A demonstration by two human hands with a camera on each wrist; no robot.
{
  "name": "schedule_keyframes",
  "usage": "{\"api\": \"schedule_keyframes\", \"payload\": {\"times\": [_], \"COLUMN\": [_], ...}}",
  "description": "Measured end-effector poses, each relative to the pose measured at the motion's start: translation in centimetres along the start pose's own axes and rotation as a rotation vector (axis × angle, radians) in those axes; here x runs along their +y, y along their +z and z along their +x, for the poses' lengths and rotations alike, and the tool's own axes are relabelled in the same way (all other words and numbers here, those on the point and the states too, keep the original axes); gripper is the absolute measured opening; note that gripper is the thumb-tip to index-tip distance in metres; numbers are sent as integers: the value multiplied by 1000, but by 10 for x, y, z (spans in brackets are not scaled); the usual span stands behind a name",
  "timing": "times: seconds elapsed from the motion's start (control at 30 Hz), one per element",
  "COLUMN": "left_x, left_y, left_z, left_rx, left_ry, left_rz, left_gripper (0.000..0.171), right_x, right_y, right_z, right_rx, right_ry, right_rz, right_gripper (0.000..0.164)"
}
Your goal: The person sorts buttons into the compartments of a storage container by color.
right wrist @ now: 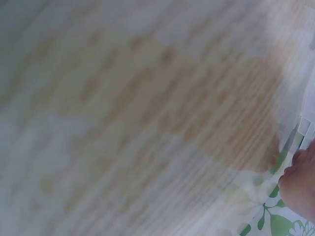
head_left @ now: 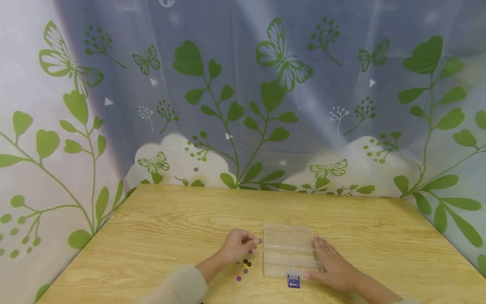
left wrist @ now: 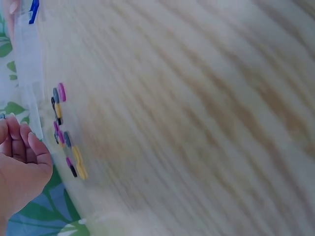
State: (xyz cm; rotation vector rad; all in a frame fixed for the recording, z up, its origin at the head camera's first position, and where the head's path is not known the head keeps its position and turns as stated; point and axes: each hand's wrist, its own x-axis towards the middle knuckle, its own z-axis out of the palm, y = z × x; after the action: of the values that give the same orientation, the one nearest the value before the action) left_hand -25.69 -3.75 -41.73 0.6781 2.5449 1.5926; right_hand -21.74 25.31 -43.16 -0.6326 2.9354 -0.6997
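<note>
A clear plastic divided box (head_left: 276,257) with a blue latch (head_left: 293,281) at its front edge lies on the table. My left hand (head_left: 237,247) is at the box's left side, pinching a small grey disc (head_left: 260,241) between thumb and fingertips. Below that hand lie several small round discs (left wrist: 68,137) in purple, yellow, grey and dark brown. My right hand (head_left: 338,267) rests along the box's right side, fingers extended at the right wall and thumb at the front edge by the latch. In the right wrist view only part of this hand (right wrist: 299,184) shows.
The wood-grain table (head_left: 171,228) extends round the box and discs. Behind it and at both sides hangs a curtain (head_left: 235,84) printed with green leaves and butterflies.
</note>
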Motion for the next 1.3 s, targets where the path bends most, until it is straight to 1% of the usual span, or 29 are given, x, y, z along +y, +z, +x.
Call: {"api": "schedule_keyframes", "payload": {"times": [0.3,0.43,0.5,0.6,0.73,1.0,1.3], "left_x": [3,6,7,6,6,8,10], "left_y": [14,19,22,24,26,28,29], "left_z": [1,3,5,6,8,9,9], "left_rx": [-31,-17,-7,-12,-29,-51,-44], "left_ry": [21,9,6,1,9,3,7], "left_rz": [-19,-29,-19,9,42,67,68], "left_gripper": [19,17,15,14,13,8,7], "right_x": [-3,-3,-3,-3,-3,-1,-1], "right_y": [-3,-3,-2,-2,-2,1,0], "right_z": [-2,-2,-2,-1,-1,-1,-2], "right_rx": [7,14,17,20,20,21,23], "right_ry": [-9,-10,-12,-13,-11,-14,-16], "right_rz": [-2,-8,-15,-20,-18,-22,-15], "right_gripper": [98,98,98,99,99,99,99]}}
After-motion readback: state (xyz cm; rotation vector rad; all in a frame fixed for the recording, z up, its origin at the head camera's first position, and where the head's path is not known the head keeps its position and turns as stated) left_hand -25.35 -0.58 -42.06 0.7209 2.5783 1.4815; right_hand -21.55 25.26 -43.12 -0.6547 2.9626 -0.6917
